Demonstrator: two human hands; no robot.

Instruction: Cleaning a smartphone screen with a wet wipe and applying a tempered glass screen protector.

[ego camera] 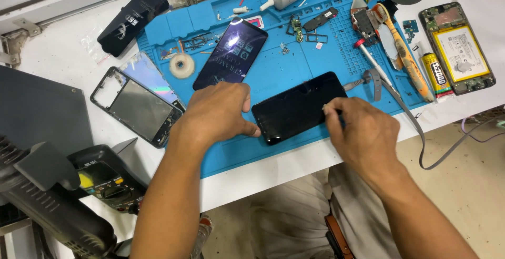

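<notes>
Nearest the camera, the left forearm rises from the lower edge to the left hand (218,113), which lies palm down on the blue silicone repair mat (273,67); its fingers are spread and relaxed, and the thumb tip presses the near left corner of the black glossy phone screen panel (298,106), steadying rather than gripping it. The panel lies flat on the mat's front half, tilted slightly, between the two hands. To the right, the right hand (363,133) arches over the panel's right end, thumb and forefinger pinched on something small and pale at the edge; what it is cannot be told. The step in hand appears to be working at that right edge. The next move likely calls for firm downward hold on the left and a fine, controlled pinch on the right.
</notes>
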